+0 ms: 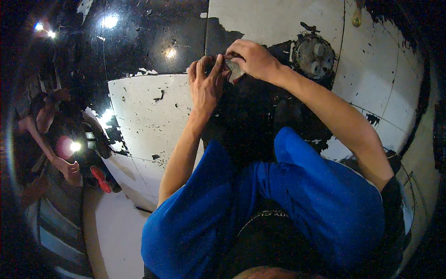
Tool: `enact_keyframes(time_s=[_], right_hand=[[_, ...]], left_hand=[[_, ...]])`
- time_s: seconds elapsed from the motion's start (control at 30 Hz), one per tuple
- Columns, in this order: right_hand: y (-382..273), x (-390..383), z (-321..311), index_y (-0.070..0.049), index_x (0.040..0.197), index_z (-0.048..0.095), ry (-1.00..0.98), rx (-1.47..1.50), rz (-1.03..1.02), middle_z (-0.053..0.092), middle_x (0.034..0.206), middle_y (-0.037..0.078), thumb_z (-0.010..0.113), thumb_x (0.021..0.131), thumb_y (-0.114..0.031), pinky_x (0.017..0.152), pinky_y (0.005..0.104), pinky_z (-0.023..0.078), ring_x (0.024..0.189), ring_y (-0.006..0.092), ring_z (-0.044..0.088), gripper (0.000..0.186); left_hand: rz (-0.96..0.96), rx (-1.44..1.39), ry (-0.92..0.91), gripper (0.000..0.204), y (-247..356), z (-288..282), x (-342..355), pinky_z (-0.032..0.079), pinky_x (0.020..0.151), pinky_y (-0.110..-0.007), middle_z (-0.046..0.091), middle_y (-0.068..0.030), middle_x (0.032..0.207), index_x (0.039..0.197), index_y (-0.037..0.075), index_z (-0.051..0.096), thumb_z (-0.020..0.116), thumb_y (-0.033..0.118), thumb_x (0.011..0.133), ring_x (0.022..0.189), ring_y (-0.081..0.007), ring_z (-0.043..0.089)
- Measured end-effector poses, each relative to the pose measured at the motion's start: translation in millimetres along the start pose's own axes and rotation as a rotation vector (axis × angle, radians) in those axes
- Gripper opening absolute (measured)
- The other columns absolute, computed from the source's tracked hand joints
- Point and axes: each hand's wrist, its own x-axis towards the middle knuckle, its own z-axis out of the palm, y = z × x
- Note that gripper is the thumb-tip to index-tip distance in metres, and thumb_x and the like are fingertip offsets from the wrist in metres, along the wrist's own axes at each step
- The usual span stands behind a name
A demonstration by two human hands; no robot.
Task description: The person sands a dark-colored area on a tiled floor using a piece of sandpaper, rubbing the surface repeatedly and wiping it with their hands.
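In the head view, both hands meet over a dark, crumpled, reddish-brown scrap [226, 70] at floor level. My left hand [205, 86] has its fingers bent and its thumb pressed against the scrap's left side. From the right, my right hand [253, 58] pinches the scrap's upper edge between thumb and fingertips. Just under the right fingers shows a small pale grey patch [235, 72]; whether it is part of the scrap or bare floor I cannot tell. Black, peeling coating [251, 100] covers the floor below my hands.
A round, grimy drain cover [313, 56] lies to the right. Pale tiles [153, 111] carry black flakes. My blue-trousered knees [290, 144] flank the work. At far left, another person's hand [68, 169] shows near a red and black object [101, 179] and a bright light [75, 146].
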Motion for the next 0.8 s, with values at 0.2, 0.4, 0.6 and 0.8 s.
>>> enact_keyframes(time_s=[0.2, 0.4, 0.6, 0.8], right_hand=[[3.1, -10.2, -11.3, -0.001, 0.103, 0.068, 0.025, -0.126, -0.203, 0.062, 0.102, 0.012, 0.071, 0.082, -0.006, 0.085, 0.0396, 0.052, 0.097, 0.0313, 0.062, 0.021], [-23.1, -29.3, -10.7, 0.005, 0.103, 0.068, -0.034, -0.370, -0.179, 0.061, 0.110, 0.016, 0.068, 0.082, -0.011, 0.092, 0.0396, 0.052, 0.106, 0.0333, 0.060, 0.027], [-5.1, -25.6, -15.2, 0.000, 0.104, 0.070, 0.011, -0.094, -0.121, 0.064, 0.103, 0.014, 0.067, 0.081, -0.001, 0.089, 0.0397, 0.053, 0.098, 0.0335, 0.064, 0.023], [-1.9, -26.3, -14.5, -0.001, 0.100, 0.072, -0.017, -0.059, -0.042, 0.066, 0.101, 0.013, 0.069, 0.080, 0.000, 0.087, 0.0386, 0.054, 0.096, 0.0325, 0.066, 0.020]], left_hand=[[-0.013, 0.145, 0.031, 0.044, 5.3, -2.9, -0.8, 0.036, 0.108, -0.045, 0.052, -0.0125, 0.141, 0.132, 0.021, 0.067, 0.071, 0.032, 0.089, 0.123, -0.0331, 0.048], [-0.005, 0.127, 0.035, 0.045, 3.0, -2.1, -0.1, 0.038, 0.106, -0.044, 0.056, -0.0106, 0.139, 0.131, 0.020, 0.067, 0.073, 0.029, 0.087, 0.123, -0.0325, 0.049], [-0.074, -0.181, 0.097, 0.034, 3.7, 2.7, 3.7, 0.043, 0.099, -0.043, 0.069, -0.0099, 0.110, 0.116, 0.010, 0.071, 0.077, 0.022, 0.084, 0.103, -0.0323, 0.060], [-0.210, -0.266, -0.029, 0.025, 6.3, -3.3, 4.4, 0.053, 0.076, -0.042, 0.071, -0.0143, 0.092, 0.099, 0.002, 0.069, 0.077, 0.021, 0.085, 0.081, -0.0336, 0.068]])
